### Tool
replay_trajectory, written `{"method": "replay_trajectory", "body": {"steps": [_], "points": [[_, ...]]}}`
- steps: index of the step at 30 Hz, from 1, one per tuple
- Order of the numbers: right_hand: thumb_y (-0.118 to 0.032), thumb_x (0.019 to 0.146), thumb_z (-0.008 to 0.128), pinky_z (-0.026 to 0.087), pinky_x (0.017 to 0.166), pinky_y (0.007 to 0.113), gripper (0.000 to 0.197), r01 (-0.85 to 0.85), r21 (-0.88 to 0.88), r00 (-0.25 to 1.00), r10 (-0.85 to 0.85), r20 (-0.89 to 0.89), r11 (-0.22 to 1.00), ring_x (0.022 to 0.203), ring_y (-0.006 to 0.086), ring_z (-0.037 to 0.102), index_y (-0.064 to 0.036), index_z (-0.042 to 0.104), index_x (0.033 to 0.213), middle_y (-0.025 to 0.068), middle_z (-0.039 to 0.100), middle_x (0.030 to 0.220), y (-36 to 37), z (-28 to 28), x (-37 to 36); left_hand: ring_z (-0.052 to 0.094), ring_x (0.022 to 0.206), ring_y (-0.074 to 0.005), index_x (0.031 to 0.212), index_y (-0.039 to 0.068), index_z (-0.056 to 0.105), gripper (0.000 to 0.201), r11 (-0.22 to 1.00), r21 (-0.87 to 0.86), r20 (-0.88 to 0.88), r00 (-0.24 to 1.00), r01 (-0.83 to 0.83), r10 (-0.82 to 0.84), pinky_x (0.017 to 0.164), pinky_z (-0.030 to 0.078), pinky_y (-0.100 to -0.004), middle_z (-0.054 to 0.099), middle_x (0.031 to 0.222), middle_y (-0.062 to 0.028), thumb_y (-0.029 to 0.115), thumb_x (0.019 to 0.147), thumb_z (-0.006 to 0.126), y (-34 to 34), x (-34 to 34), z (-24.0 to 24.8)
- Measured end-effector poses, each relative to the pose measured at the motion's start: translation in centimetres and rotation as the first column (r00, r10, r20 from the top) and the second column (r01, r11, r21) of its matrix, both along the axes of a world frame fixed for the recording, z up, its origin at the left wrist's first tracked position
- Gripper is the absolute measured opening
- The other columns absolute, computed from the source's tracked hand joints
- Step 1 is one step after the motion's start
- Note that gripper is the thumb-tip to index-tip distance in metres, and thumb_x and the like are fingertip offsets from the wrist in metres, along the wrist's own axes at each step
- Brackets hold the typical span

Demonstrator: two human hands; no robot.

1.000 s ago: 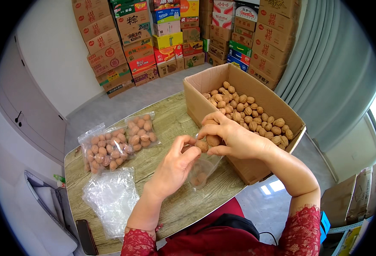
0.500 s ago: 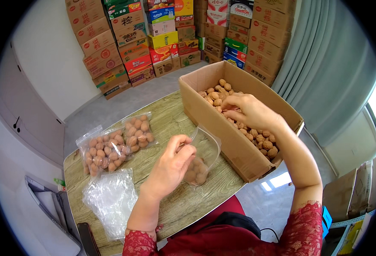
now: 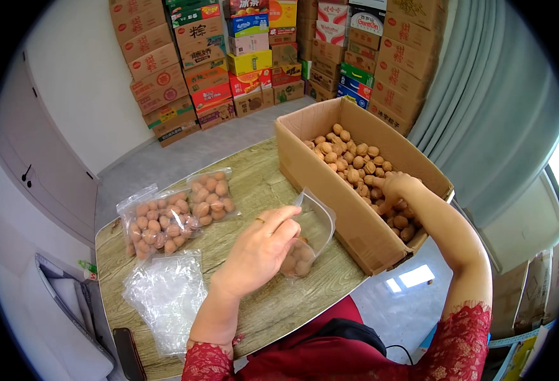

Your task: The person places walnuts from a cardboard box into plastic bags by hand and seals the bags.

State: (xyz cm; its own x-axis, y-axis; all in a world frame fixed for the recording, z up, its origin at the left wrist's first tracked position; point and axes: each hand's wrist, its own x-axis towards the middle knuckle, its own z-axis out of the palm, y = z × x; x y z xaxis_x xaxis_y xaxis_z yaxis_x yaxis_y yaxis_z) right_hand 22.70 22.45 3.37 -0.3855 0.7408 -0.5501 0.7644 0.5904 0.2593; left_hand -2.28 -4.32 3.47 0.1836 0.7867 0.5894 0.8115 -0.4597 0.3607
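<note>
My left hand [image 3: 257, 251] grips the upper edge of a clear zip bag [image 3: 321, 222] that stands on the table with its mouth spread. Several walnuts [image 3: 300, 259] lie in the bottom of that bag. In the long cardboard box [image 3: 330, 200] to the right, my right hand [image 3: 399, 188] reaches down among loose walnuts [image 3: 349, 159]. Its fingers curl around walnuts there, the tips partly hidden. Filled clear bags of walnuts [image 3: 159, 222] rest on the left part of the table, beyond a pile of flat plastic bags [image 3: 168, 298].
The wood-grain table [image 3: 254, 171] has a curved left edge, and a dark phone [image 3: 128, 355] lies at its near left corner. Stacked cartons [image 3: 206, 79] line the far wall. A grey-blue curtain [image 3: 476, 95] hangs at right, above more cardboard boxes [image 3: 514, 292].
My right hand has moved nearer and to the right inside the box, deeper among the walnuts. My left hand stays at the bag, its fingers a little more extended. The view has shifted slightly.
</note>
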Motion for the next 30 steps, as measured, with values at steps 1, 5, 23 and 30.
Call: {"method": "replay_trajectory", "body": {"steps": [1, 5, 23, 30], "points": [[-0.051, 0.070, 0.084, 0.052, 0.094, 0.045, 0.090, -0.046, 0.021, 0.999, 0.046, -0.013, 0.999, 0.120, 0.0333, 0.060, -0.0210, 0.046, 0.145, 0.0171, 0.056, 0.136, -0.1, -0.3, 0.1, 0.064, 0.106, -0.0327, 0.090, 0.003, 0.058, 0.015, 1.000, 0.015, -0.013, 1.000, 0.003, -0.002, 0.086, 0.053, -0.0392, 0.063, 0.125, -0.0118, 0.000, 0.082, 0.070, 0.0, 0.0, 0.0], [-0.049, 0.069, 0.086, 0.055, 0.088, 0.048, 0.092, -0.092, -0.106, 0.996, 0.089, -0.029, 0.990, 0.111, 0.0356, 0.062, -0.0215, 0.044, 0.146, 0.0175, 0.058, 0.128, 0.4, -2.0, 0.7, 0.064, 0.108, -0.0326, 0.087, 0.003, 0.057, 0.016, 0.998, 0.066, -0.058, 0.998, 0.019, -0.015, 0.086, 0.053, -0.0394, 0.066, 0.121, -0.0119, 0.000, 0.080, 0.070, 0.2, -0.2, -0.2], [-0.026, 0.074, 0.088, 0.063, 0.058, 0.036, 0.044, 0.020, -0.154, 0.940, -0.071, -0.333, 0.988, 0.078, 0.0265, 0.072, -0.0065, 0.063, 0.104, 0.0161, 0.068, 0.095, -0.4, -2.9, 0.7, 0.065, 0.096, -0.0303, 0.088, 0.002, 0.060, 0.013, 1.000, 0.015, -0.043, 0.999, -0.007, 0.008, 0.080, 0.054, -0.0382, 0.064, 0.111, -0.0108, 0.001, 0.081, 0.071, -0.1, -0.3, 0.3], [-0.020, 0.072, 0.087, 0.059, 0.069, 0.039, 0.040, 0.072, -0.260, 0.898, -0.176, -0.404, 0.963, 0.093, 0.0260, 0.070, -0.0106, 0.067, 0.105, 0.0152, 0.069, 0.103, -1.0, -1.8, 0.2, 0.065, 0.096, -0.0313, 0.089, 0.002, 0.059, 0.013, 1.000, -0.001, -0.022, 1.000, 0.002, -0.002, 0.080, 0.054, -0.0387, 0.063, 0.114, -0.0118, 0.002, 0.083, 0.071, -0.2, -0.4, 0.3]]}}
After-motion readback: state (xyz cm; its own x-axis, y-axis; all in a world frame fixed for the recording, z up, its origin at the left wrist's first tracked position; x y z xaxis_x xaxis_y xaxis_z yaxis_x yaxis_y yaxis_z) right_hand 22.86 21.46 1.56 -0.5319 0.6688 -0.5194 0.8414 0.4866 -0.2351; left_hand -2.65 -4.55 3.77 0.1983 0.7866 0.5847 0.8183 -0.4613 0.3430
